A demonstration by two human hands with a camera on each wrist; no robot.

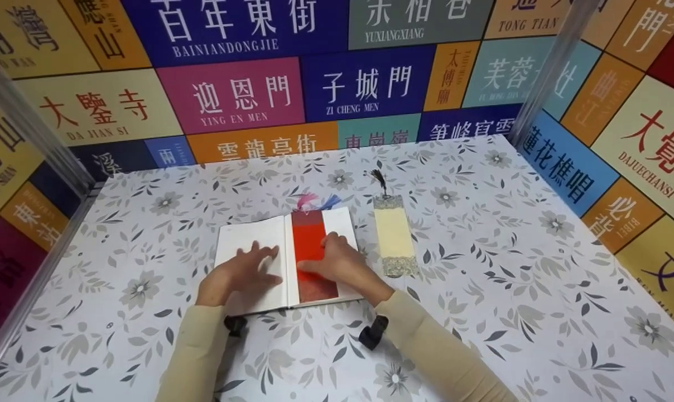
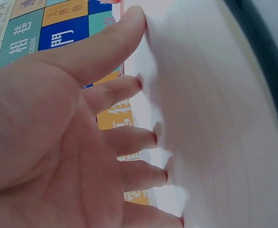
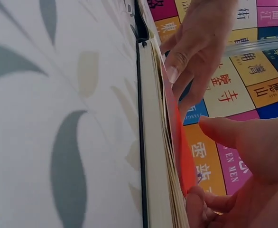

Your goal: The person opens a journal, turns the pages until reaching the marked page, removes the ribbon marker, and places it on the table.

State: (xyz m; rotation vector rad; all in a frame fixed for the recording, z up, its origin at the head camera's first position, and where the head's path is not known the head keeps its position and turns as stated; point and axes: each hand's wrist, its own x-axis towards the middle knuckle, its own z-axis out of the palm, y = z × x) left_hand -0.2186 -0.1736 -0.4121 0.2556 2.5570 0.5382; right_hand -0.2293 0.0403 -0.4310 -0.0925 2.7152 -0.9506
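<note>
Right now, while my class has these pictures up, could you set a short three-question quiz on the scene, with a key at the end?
1. True or false: the left hand is on the left-hand page of the open book.
2. Multiple choice: what colour is the middle of the bookmark lying on the right-hand page? A) blue B) red C) green
3. Fill in: from the wearer's viewpoint, the cream bookmark lies on the patterned cloth, to the ____ of the book.

Key: 1. True. 2. B, the red bookmark. 3. Right.
</note>
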